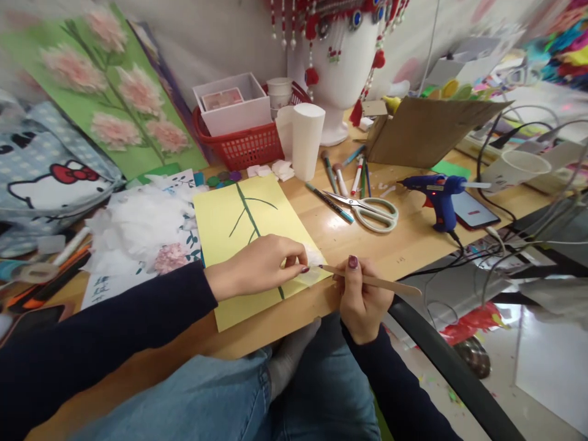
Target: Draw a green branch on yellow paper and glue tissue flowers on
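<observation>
My left hand point(261, 266) reaches over a yellow sheet of paper point(214, 226) painted with a green branching stem point(248, 211). Its thumb and fingertips are closed at the edge of a thin white tissue piece point(313, 258), which lies at the sheet's right side. Off the table's front edge, my right hand point(365, 297) grips a flat wooden stick point(390, 284). The stick's narrow, dark tip points left and meets or nearly meets the tissue. Contact there is too small to tell.
Scissors point(374, 214) and several pens lie beyond the sheet. Rightward are a blue glue gun point(438, 193), a phone point(473, 207) and cables. White tissue point(138, 220) is heaped at left. A red basket point(248, 147) and a white roll point(309, 141) stand behind.
</observation>
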The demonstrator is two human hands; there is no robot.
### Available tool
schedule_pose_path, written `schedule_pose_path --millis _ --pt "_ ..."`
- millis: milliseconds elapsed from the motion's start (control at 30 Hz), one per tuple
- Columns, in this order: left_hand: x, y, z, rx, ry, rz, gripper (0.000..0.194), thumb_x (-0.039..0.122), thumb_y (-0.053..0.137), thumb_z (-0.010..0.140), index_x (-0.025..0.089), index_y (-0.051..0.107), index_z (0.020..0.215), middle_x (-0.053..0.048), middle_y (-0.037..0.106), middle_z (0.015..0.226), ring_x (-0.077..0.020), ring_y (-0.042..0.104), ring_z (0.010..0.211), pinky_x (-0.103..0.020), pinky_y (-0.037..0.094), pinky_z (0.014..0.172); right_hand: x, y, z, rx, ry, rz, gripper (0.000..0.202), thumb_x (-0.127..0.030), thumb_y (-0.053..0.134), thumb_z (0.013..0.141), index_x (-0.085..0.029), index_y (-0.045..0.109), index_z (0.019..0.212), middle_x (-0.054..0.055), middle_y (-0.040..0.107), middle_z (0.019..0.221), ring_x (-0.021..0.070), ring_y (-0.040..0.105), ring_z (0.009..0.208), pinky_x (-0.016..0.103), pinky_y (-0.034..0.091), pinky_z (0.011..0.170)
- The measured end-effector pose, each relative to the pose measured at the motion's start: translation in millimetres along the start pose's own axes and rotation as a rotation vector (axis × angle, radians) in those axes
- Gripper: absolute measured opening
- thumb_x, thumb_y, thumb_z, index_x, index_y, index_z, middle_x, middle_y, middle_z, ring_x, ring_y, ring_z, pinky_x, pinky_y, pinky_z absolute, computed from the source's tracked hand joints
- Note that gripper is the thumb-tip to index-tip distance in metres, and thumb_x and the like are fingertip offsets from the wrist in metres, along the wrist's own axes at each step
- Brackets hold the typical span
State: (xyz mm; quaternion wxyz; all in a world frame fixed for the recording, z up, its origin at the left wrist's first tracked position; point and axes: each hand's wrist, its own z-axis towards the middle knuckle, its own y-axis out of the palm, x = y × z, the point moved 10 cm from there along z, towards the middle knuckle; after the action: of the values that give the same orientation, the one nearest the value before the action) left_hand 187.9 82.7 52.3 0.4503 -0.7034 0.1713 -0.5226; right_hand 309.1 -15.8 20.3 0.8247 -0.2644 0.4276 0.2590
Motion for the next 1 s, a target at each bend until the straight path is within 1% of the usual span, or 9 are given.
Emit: schedule_pose_path --millis 100,200,333,567,667,733,800,867,1000 --pt "-7 1.4 3 0.027 -0.021 0.029 0.012 0.019 0.059 0.091 0.017 0.070 0.086 -0.001 0.069 0.078 -0.0154 0.061 0.069 -0.025 0.041 0.065 0 -2 -3 -0.001 -0.004 0.084 0.035 -0.033 0.047 0.102 -0.019 0.060 0.073 0.000 0.058 0.058 0.0139 0.056 0.050 0.027 0.044 0.049" --pt "-13 0.4 2 0.051 -0.037 0.032 0.012 0.018 0.059 0.090 0.017 0.070 0.085 0.000 0.067 0.073 -0.0144 0.059 0.065 -0.025 0.040 0.063 -12 5 -2 -0.102 -0.110 0.100 0.028 -0.026 0.050 0.100 -0.020 0.063 0.076 -0.001 0.061 0.061 0.0137 0.058 0.051 0.026 0.046 0.051" --pt "-16 -0.7 2 0.073 -0.046 0.017 0.012 0.018 0.060 0.089 0.017 0.070 0.083 0.001 0.064 0.070 -0.0128 0.056 0.060 -0.024 0.038 0.060 -27 16 0 -0.222 -0.247 0.003 0.017 -0.019 0.053 0.097 -0.020 0.065 0.084 0.000 0.068 0.069 0.0137 0.063 0.057 0.025 0.047 0.054" --pt "-18 -8.8 -9 0.158 -0.044 0.015 0.011 0.022 0.058 0.091 0.017 0.067 0.096 -0.002 0.066 0.083 -0.0172 0.063 0.075 -0.028 0.047 0.072 -30 24 0 -0.244 -0.309 -0.139 0.018 -0.021 0.052 0.098 -0.020 0.065 0.087 0.001 0.068 0.069 0.0145 0.064 0.058 0.025 0.049 0.057" --pt "-29 -11.0 -28 0.229 -0.061 0.133 0.045 0.044 0.066 0.090 0.014 0.058 0.123 -0.013 0.065 0.119 -0.0287 0.062 0.110 -0.040 0.048 0.096 -30 27 -1 -0.263 -0.313 -0.182 0.018 -0.022 0.051 0.099 -0.020 0.066 0.089 0.002 0.069 0.070 0.0147 0.064 0.059 0.025 0.050 0.057" --pt "-43 -1.6 -39 0.191 -0.111 0.224 0.080 0.061 0.070 0.083 0.012 0.044 0.142 -0.022 0.049 0.146 -0.0360 0.047 0.134 -0.047 0.039 0.109 -31 29 -2 -0.275 -0.327 -0.203 0.017 -0.022 0.052 0.099 -0.019 0.066 0.089 0.002 0.069 0.071 0.0147 0.065 0.060 0.025 0.049 0.058" --pt "-59 13.2 -46 0.097 -0.167 0.282 0.100 0.070 0.069 0.080 0.010 0.031 0.151 -0.024 0.031 0.159 -0.0384 0.031 0.146 -0.050 0.029 0.117 -32 31 -3 -0.287 -0.345 -0.230 0.017 -0.022 0.053 0.099 -0.019 0.066 0.089 0.002 0.070 0.072 0.0145 0.065 0.060 0.025 0.048 0.058" --pt "-67 24.5 -50 0.023 -0.195 0.326 0.103 0.073 0.064 0.082 0.009 0.027 0.154 -0.024 0.023 0.162 -0.0383 0.023 0.150 -0.051 0.022 0.120 -34 33 -3 -0.298 -0.354 -0.258 0.017 -0.022 0.053 0.099 -0.019 0.067 0.089 0.002 0.071 0.072 0.0143 0.064 0.058 0.025 0.048 0.057" --pt "-65 28.8 -48 -0.001 -0.183 0.388 0.098 0.075 0.053 0.088 0.008 0.029 0.154 -0.022 0.024 0.162 -0.0370 0.025 0.150 -0.051 0.016 0.121 -35 38 0 -0.327 -0.347 -0.280 0.018 -0.022 0.052 0.100 -0.019 0.066 0.089 0.002 0.070 0.070 0.0145 0.064 0.058 0.025 0.048 0.056"
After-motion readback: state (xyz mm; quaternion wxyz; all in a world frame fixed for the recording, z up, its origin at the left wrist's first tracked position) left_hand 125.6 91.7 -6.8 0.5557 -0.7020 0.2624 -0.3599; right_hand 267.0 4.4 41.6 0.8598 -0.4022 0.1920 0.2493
